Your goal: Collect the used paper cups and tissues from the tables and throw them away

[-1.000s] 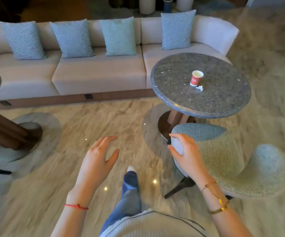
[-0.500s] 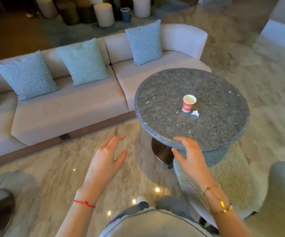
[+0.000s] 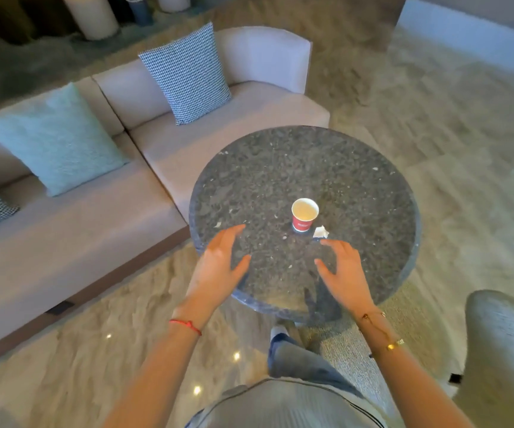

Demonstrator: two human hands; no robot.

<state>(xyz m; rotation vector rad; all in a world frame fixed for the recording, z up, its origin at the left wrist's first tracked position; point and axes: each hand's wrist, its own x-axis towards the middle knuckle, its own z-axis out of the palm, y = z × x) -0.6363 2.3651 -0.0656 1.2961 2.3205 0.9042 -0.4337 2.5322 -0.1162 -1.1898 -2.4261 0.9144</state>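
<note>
Red paper cup (image 3: 304,214) stands just beyond both empty hands (image 3: 280,267).

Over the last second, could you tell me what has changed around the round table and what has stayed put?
The right hand let go of the chair back and both hands came forward over the round table; the left hand is open too. The person stepped closer. The red paper cup and crumpled tissue stayed put, untouched.
</note>
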